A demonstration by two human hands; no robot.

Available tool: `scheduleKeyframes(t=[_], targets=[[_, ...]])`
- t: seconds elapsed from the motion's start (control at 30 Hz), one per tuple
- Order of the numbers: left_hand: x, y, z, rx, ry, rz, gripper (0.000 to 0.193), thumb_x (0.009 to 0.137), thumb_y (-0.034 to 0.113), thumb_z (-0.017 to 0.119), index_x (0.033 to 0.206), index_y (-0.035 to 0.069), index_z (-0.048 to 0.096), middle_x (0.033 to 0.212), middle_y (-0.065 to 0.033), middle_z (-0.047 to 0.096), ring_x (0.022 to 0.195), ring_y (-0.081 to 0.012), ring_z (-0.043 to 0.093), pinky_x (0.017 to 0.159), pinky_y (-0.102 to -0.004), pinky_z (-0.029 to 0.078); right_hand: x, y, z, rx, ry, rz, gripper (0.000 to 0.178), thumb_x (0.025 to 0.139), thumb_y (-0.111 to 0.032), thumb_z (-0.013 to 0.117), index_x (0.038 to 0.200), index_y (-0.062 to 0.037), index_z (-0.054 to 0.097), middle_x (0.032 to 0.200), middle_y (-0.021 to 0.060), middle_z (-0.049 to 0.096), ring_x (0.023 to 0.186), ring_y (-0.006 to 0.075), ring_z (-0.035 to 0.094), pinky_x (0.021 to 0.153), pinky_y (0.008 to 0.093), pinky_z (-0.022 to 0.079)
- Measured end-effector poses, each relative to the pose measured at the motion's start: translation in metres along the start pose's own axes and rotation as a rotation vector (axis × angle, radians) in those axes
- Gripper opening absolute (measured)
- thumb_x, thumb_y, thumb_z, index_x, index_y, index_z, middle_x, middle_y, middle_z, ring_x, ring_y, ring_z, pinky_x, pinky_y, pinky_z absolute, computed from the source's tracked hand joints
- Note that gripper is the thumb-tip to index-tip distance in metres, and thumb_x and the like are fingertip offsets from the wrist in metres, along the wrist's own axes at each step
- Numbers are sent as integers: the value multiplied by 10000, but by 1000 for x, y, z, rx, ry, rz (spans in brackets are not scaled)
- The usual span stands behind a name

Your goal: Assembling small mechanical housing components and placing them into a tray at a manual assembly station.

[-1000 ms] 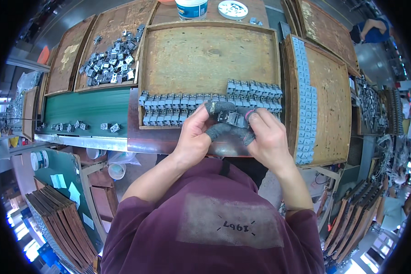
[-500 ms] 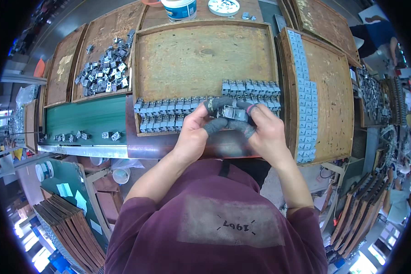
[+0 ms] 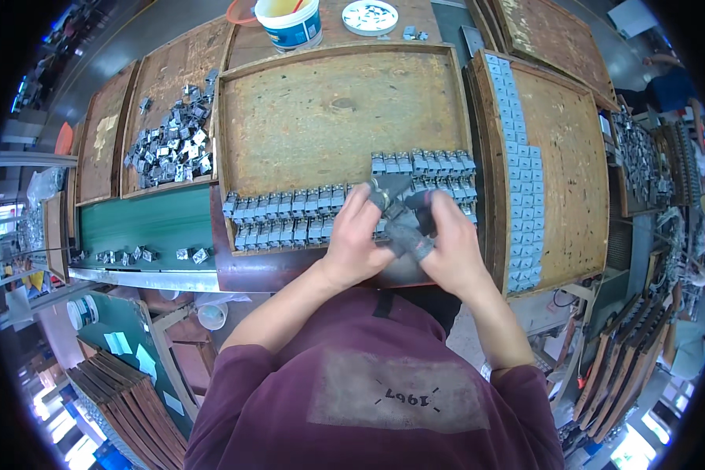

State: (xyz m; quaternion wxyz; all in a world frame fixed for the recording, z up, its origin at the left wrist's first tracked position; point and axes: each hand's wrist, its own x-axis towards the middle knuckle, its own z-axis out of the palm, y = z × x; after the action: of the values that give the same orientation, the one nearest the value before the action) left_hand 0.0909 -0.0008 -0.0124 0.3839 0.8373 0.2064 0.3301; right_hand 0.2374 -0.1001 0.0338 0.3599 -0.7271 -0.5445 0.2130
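Left hand [image 3: 359, 241] and right hand [image 3: 456, 244] both pinching a small grey part [image 3: 400, 214] between fingertips; blur hides exact contact. Grey blocks [image 3: 291, 207] in rows just beyond fingers. Risk: finger covers [image 3: 408, 238] slip, part drops, knocks rows askew.

The head camera is a wide fisheye unit worn on the person's head, left of a side-by-side pair, facing steeply down. The purple shirt [image 3: 376, 380] fills the lower centre at close range. The left hand [image 3: 360, 243] and right hand [image 3: 456, 249] fall near mid-frame; the central wooden tray [image 3: 337, 117] lies beyond, upper centre. Straight edges bend toward the rim; dark margins bound the frame's sides.
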Motion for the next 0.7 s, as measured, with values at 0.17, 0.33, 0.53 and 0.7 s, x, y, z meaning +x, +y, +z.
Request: scheduleKeyframes(t=[0.17,0.33,0.53,0.7], targets=[[9,5,-4,-56,-26,151,593,674,181,834,1193,-27,636,1133,-179,668,963,-354,669,852,-393,533,0,25,-4,254,-201,28,405,773,-342,768,912,13,631,845,182,649,848,364,663,719,406,513],[13,5,-5,-54,-13,167,590,632,142,805,1185,3,651,1161,-186,664,962,-360,667,814,-401,545,6,25,-9,185,-143,-46,461,739,-373,809,915,15,633,872,180,657,804,356,664,707,398,525],[11,1,-16,-101,-138,-101,428,737,75,799,1144,11,685,1103,-139,696,954,-245,684,805,-300,536,-4,15,-8,160,113,17,422,736,-296,838,927,20,632,858,153,661,731,309,667,621,358,534],[18,3,-24,-541,-297,-425,379,830,22,736,1201,28,656,1084,-24,696,904,-107,647,777,-270,532,-12,24,-22,58,18,-70,335,780,-198,806,970,17,634,850,133,670,738,280,686,631,341,545]])
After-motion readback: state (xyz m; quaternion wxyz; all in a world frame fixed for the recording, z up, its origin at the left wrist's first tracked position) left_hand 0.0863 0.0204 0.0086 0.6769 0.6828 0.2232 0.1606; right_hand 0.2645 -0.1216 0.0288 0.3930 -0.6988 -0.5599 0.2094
